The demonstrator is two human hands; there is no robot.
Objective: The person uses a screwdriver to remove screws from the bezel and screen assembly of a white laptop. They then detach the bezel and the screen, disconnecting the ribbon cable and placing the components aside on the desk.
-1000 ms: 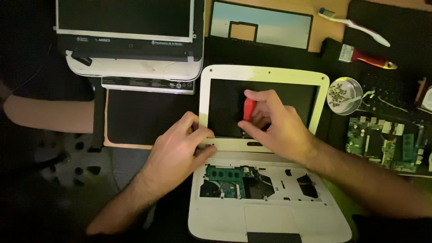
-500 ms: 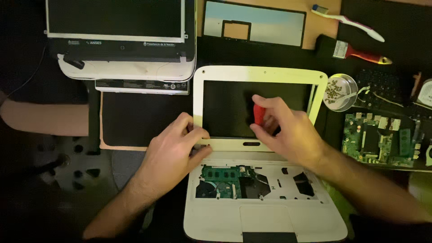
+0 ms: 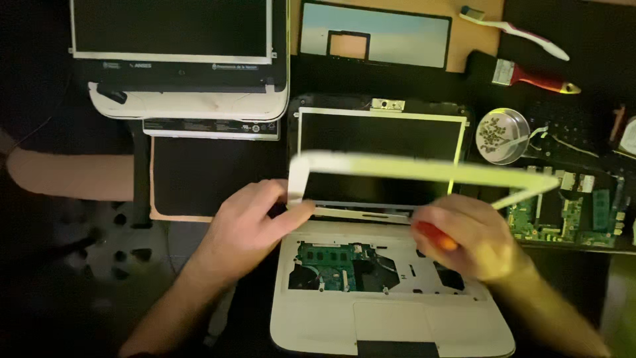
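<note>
At the laptop (image 3: 391, 311), the left hand (image 3: 248, 225) pinches the white screen frame (image 3: 424, 171), which has just come off the screen (image 3: 377, 136) and now hangs lifted in front, while the right hand (image 3: 464, 235) stays clenched on a red tool (image 3: 434, 235) at the hinge.

The small laptop (image 3: 391, 318) was white, with a green circuit board (image 3: 329, 260) inside and a black screen (image 3: 377, 136). The loose screen frame (image 3: 424, 170) looked pale white-green. The tool (image 3: 435, 235) in the right hand (image 3: 467, 235) was red-orange. The brush (image 3: 530, 74) had a red handle, and the worktop (image 3: 596, 33) was black.
</note>
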